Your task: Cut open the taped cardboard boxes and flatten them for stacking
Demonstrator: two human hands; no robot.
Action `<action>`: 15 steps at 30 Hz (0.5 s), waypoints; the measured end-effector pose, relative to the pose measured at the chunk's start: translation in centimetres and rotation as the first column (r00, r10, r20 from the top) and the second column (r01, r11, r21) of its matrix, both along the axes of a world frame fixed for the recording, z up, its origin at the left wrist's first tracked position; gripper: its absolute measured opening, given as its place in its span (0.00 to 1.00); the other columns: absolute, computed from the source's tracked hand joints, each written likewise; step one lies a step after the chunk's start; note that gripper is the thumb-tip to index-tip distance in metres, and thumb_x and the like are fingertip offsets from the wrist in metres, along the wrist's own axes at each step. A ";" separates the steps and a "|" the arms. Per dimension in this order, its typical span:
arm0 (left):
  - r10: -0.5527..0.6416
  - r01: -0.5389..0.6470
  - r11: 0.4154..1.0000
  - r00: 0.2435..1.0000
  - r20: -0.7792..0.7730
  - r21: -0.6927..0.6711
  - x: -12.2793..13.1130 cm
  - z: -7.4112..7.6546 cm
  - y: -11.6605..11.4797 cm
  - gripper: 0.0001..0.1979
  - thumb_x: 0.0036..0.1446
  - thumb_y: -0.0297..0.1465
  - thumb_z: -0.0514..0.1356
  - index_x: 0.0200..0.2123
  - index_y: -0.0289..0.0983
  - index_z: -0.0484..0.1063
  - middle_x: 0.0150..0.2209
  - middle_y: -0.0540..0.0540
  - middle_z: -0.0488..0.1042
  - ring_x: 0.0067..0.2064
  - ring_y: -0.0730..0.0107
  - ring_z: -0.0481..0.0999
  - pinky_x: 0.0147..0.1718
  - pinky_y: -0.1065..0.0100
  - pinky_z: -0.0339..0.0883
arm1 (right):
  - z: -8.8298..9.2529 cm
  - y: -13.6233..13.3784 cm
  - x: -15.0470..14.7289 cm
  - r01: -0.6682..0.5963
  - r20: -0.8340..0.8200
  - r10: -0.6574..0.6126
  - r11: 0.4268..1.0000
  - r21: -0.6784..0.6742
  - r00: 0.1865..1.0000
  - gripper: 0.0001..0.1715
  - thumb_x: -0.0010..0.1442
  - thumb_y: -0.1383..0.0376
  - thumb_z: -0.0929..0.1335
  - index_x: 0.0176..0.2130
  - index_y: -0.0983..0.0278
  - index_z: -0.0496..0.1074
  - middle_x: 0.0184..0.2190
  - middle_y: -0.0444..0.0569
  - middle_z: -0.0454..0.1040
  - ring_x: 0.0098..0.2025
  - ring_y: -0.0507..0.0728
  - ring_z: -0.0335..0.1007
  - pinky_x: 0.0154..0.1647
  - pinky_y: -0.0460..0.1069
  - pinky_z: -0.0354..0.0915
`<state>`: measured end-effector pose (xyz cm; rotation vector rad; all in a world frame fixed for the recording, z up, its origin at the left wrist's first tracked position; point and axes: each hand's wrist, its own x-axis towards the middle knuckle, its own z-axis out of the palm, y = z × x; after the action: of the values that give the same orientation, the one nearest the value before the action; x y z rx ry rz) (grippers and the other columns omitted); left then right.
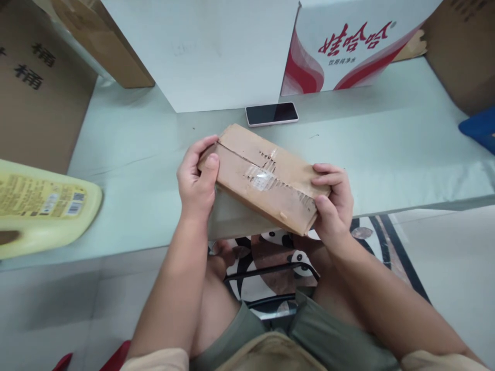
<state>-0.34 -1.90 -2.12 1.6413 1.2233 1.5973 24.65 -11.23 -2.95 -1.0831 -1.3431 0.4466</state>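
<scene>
A flat brown cardboard box (247,147) is held tilted above the front edge of the table, between both my hands. Torn strips of its surface and a piece of clear tape show along the middle seam. My left hand (199,178) grips the box's left end, thumb on the top face and fingers around the far corner. At the opposite end my right hand (334,201) is closed on the right corner, with two fingers over the upper edge and the thumb near the lower one. The box's underside is hidden.
Behind the box a phone (272,114) lies face up on the pale green tabletop (135,165). A large white carton (232,56) with a red-printed side stands at the back. On the left lies a yellow jug (46,211); a blue object (479,128) is at the right edge.
</scene>
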 end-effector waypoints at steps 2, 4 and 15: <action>-0.007 0.007 1.000 1.000 -0.022 0.006 -0.2 0.1 0.0 0.22 0.65 0.51 0.63 0.52 0.44 0.81 0.56 0.45 0.82 0.60 0.56 0.80 0.65 0.54 0.72 | 0.1 -0.1 0.0 0.001 0.022 -0.001 1.000 -0.011 1.000 0.13 0.67 0.51 0.68 0.44 0.56 0.73 0.53 0.52 0.73 0.57 0.65 0.70 0.60 0.63 0.64; -0.034 0.035 0.999 0.997 -0.073 0.009 -0.5 0.4 0.0 0.19 0.67 0.49 0.62 0.51 0.45 0.83 0.58 0.45 0.81 0.63 0.55 0.78 0.68 0.52 0.70 | 0.0 -0.1 0.0 -0.005 0.026 0.005 1.000 -0.017 1.000 0.13 0.67 0.51 0.68 0.44 0.56 0.73 0.54 0.52 0.73 0.57 0.66 0.70 0.61 0.64 0.65; -0.064 0.030 0.981 0.983 -0.173 -0.191 -2.3 2.6 -0.3 0.11 0.60 0.40 0.66 0.43 0.45 0.87 0.56 0.46 0.81 0.66 0.55 0.74 0.70 0.56 0.66 | -0.7 0.5 0.7 -0.008 -0.079 0.003 0.998 -0.057 0.997 0.24 0.67 0.43 0.63 0.54 0.53 0.67 0.59 0.55 0.69 0.61 0.67 0.71 0.63 0.65 0.68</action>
<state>-2.68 -2.15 0.45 1.7061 1.3695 1.2857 25.36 -10.76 -3.64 -1.0986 -1.2709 0.5296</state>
